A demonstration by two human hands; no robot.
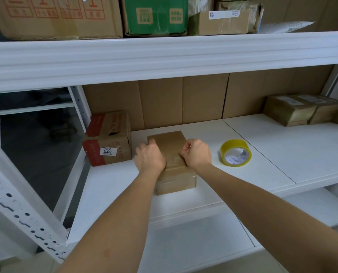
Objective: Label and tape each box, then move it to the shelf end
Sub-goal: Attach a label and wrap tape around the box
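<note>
A small brown cardboard box (172, 143) lies on the white middle shelf (262, 154), its long side pointing away from me. My left hand (149, 156) lies over the box's left top edge, fingers bent down its left side. On the box's right top edge sits my right hand (196, 153), fingers curled tight with the thumb and fingertips pinched together; what they pinch is too small to see. Clear tape shines across the box top between the hands. A yellow roll of tape (236, 152) lies flat on the shelf to the right of the box.
A red-and-brown carton (108, 137) with a "3011" sticker stands left of the box. Taped parcels (305, 110) sit at the shelf's far right end. The upper shelf beam (164, 58) hangs overhead with cartons on it. A white perforated upright (16, 203) stands at the left.
</note>
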